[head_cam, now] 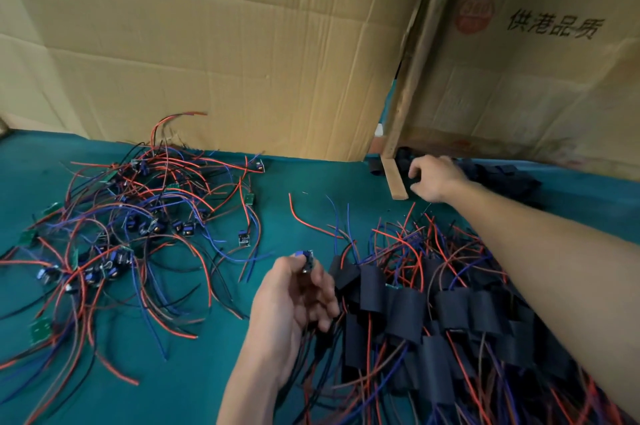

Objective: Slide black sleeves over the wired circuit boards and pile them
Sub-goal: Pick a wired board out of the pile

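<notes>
My left hand grips a small wired circuit board upright, its wires trailing down past my wrist. My right hand reaches far back to a heap of loose black sleeves by the cardboard wall; its fingers are curled over the dark pieces, and whether one is pinched I cannot tell. A tangle of bare boards with red, blue and black wires lies at the left. A pile of sleeved boards lies at the lower right, under my right forearm.
Green cloth covers the table. Cardboard sheets stand along the back as a wall. A wooden post leans between them, with a small wooden block at its foot beside my right hand.
</notes>
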Demonstrator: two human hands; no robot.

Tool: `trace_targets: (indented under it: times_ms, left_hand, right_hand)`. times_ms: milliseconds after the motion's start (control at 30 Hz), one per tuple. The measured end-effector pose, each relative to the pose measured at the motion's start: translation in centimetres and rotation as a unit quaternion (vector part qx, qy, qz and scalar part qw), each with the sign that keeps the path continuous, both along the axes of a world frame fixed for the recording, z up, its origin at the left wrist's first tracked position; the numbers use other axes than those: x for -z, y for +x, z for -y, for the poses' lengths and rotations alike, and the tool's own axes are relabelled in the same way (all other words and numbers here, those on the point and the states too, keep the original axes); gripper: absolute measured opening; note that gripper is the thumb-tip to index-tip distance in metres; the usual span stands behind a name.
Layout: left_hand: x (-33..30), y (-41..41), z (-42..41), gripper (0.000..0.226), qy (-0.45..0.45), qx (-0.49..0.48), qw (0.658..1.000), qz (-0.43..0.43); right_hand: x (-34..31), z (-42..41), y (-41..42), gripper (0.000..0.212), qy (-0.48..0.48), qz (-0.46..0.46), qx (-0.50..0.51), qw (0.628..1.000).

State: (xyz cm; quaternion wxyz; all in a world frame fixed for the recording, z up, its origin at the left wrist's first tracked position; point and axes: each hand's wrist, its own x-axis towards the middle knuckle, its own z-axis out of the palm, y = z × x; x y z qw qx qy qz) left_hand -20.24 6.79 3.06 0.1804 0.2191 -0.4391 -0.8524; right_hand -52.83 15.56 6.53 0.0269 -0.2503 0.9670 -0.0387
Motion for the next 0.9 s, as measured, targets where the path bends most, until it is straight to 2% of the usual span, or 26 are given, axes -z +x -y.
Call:
trace_targets:
  times_ms: [133,267,400,433,500,567,633,667,733,833,900]
  left_hand:
    - [0.1,0.0,0.0,0.038,-0.008,0.007,1.000,-0.002]
    - [0.4,0.1,0.0,0.038,-0.069,0.024,0.997,-0.007]
    - [0.6,0.2,0.0,0.021,-0.083,0.051,0.995,-0.036]
    - [0.7,0.2,0.0,0.022,-0.084,0.054,0.994,-0.044]
    - [0.9,0.1,0.1,0.028,-0.094,0.050,0.993,-0.051]
    - [1.0,0.0,0.1,0.024,-0.115,0.037,0.991,-0.049]
    - [1.1,0.0,0.1,0.015,-0.133,0.024,0.989,-0.054]
    - [1.0,0.0,0.1,0.013,-0.141,0.018,0.988,-0.060]
    - [1.0,0.1,0.1,0.014,-0.163,0.001,0.984,-0.066]
    - [0.9,0.2,0.3,0.009,-0.211,-0.013,0.976,-0.054]
    - [0.9,0.2,0.4,0.016,-0.194,-0.020,0.979,-0.056]
  right_hand:
    - [-0.7,-0.5,0.2,0.029,-0.018,0.020,0.026,0.999]
    - [-1.7,-1.2,1.3,0.029,-0.019,0.059,0.042,0.997]
    - [-3.6,-2.2,3.6,0.026,-0.018,0.055,0.027,0.998]
    - [-4.4,-2.4,4.3,0.026,-0.049,0.043,0.023,0.998]
    - [-6.1,-2.6,6.6,0.025,-0.180,0.005,0.003,0.984]
    - [-7.2,-2.5,10.7,0.027,-0.348,0.052,-0.047,0.935]
    - [-7.1,-2.0,15.9,0.031,-0.451,0.139,-0.123,0.873]
    - [-6.6,-1.8,18.4,0.031,-0.468,0.162,-0.154,0.855]
    - [-5.1,-1.4,22.1,0.026,-0.475,0.169,-0.182,0.844]
    - [-3.1,-1.1,24.3,0.025,-0.464,0.121,-0.171,0.861]
    - [-2.6,-1.1,24.4,0.025,-0.467,0.099,-0.161,0.864]
